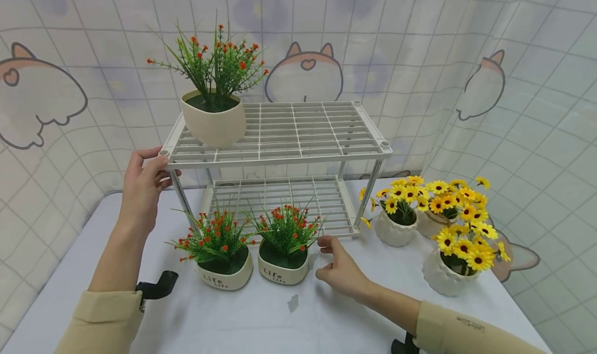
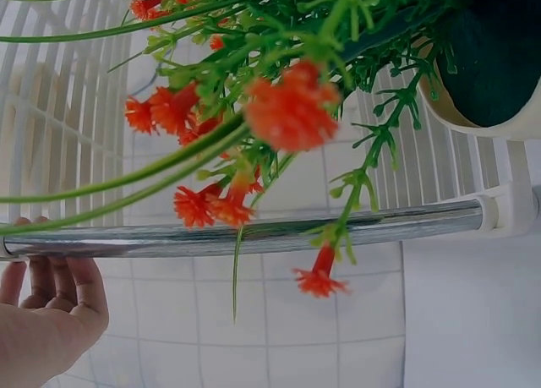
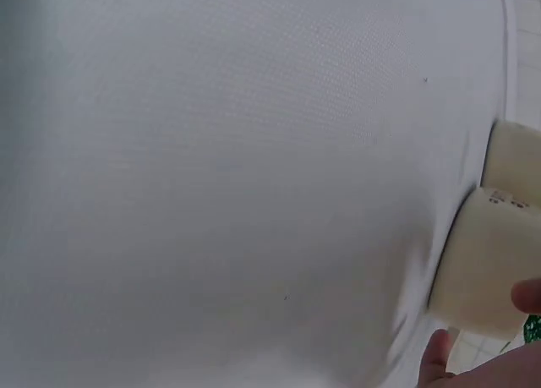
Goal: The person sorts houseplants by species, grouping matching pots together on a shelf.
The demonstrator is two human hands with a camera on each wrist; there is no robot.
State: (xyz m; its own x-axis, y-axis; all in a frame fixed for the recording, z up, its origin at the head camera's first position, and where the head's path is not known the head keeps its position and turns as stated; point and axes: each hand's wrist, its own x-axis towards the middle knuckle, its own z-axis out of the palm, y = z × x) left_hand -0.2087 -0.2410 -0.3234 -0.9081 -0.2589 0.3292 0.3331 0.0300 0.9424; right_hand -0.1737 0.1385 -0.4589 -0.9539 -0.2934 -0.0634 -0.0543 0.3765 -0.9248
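A two-tier white wire rack (image 1: 298, 159) stands on the table. My left hand (image 1: 142, 190) holds its top front left corner, thumb on the frame and fingers behind; in the left wrist view those fingers curl at the end of a metal post (image 2: 363, 233). Just right of a cream pot with red flowers (image 1: 283, 271), my right hand (image 1: 342, 268) has thumb and fingers spread apart, with nothing between them. A matching pot (image 1: 228, 276) sits close to its left. On the rack's upper tier stands a larger cream pot with red flowers (image 1: 214, 123), at the left end.
Three white pots of yellow flowers stand right of the rack: one near its right post (image 1: 395, 229), one behind (image 1: 436, 223), one nearer the front (image 1: 448, 276). The white tablecloth (image 1: 261, 323) has a small grey patch (image 1: 293, 303). A tiled-print curtain (image 1: 420, 58) hangs behind.
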